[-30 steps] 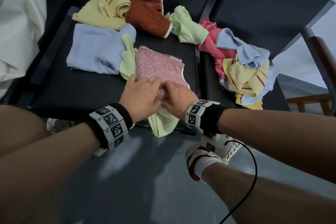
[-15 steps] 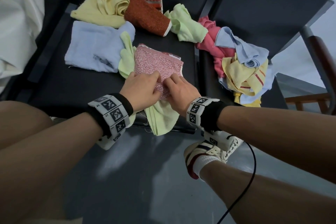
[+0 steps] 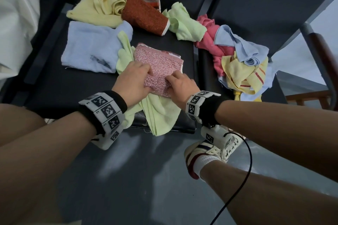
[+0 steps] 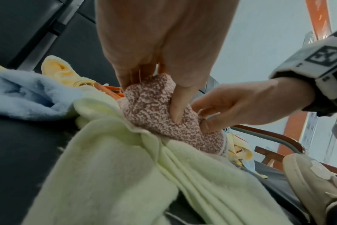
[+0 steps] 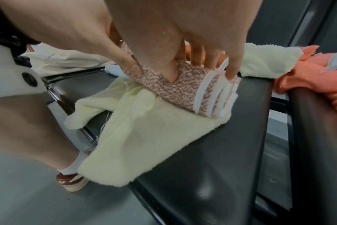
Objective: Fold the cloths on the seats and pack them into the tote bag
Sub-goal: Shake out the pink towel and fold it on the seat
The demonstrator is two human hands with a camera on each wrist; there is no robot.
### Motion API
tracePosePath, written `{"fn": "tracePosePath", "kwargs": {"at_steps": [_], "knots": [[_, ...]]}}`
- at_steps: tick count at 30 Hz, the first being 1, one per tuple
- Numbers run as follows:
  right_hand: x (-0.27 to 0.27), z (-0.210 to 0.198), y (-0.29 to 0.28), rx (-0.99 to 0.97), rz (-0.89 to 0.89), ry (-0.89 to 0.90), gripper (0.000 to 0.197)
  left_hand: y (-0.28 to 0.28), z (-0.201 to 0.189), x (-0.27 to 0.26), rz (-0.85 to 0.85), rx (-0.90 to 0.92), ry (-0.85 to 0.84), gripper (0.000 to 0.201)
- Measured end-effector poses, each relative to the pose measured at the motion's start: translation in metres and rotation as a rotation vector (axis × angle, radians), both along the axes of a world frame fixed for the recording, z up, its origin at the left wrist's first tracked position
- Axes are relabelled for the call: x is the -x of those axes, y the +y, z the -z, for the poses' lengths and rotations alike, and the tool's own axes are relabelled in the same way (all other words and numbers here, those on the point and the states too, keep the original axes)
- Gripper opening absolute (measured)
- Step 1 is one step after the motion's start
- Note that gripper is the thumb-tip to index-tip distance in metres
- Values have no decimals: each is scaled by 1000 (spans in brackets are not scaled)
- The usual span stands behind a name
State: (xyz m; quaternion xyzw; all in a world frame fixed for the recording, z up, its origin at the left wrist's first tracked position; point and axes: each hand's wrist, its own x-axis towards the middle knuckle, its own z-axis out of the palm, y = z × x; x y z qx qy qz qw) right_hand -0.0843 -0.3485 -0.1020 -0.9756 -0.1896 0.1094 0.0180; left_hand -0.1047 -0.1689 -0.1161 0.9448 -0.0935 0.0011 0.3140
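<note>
Pink speckled cloth (image 3: 157,71), near edge hidden under left hand (image 3: 131,82) and right hand (image 3: 180,86), both pinching it.

No words, brands or numbers can be read. The white wristbands (image 3: 105,108) (image 3: 196,99) carry black-and-white square code markers, not letters; small dark marks beside those squares may be digits, but they are too blurred to read.
</note>
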Motion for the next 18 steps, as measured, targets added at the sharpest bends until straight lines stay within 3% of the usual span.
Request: {"fn": "tracePosePath", "kwargs": {"at_steps": [3,7,12,16,18], "knots": [[6,-3,-5,31,-49,-93,38,1,1,0,5,36,-13,33],[5,-8,-13,47,-81,-31,59,3,-3,-2,-7,100,28,36],[3,-12,-13,-165,54,105,49,4,-7,-2,-56,206,96,45],[-1,-13,-12,-179,102,153,43,4,-4,-3,-132,328,79,50],[-3,-11,-13,-178,95,154,45,5,-5,-4,-103,305,93,53]]}}
